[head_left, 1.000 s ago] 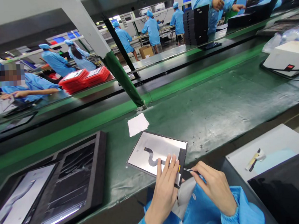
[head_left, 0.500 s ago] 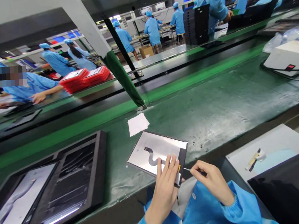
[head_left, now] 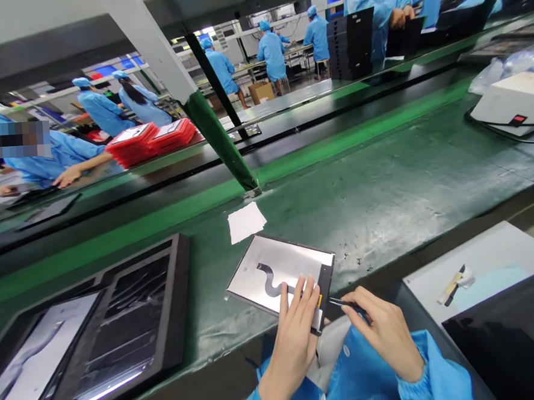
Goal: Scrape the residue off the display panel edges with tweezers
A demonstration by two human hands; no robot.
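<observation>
A display panel (head_left: 270,259) with a silvery back and a curved dark flex cable (head_left: 268,279) lies face down near the bench's front edge. My left hand (head_left: 296,325) grips its near right corner, fingers stretched over the back and the thumb mostly hidden below. Thin tweezers (head_left: 341,302) are pinched in my right hand (head_left: 383,325). Their tip reaches the panel's dark right-hand border; whether it touches is too small to tell. Just beyond the panel are white paper sheets (head_left: 246,222).
At left, a dark foam tray (head_left: 182,289) holds more panels. Small black scraps (head_left: 358,261) lie right of my panel. A white box (head_left: 512,103) with cables stands far right. A slanted green post (head_left: 221,145) rises behind. Co-workers and red stacks (head_left: 152,140) are across the line.
My right hand has shifted slightly lower and turned, exposing more of the tweezers. My left hand and the panel stay in place. Across the line, a co-worker now handles a dark tray.
</observation>
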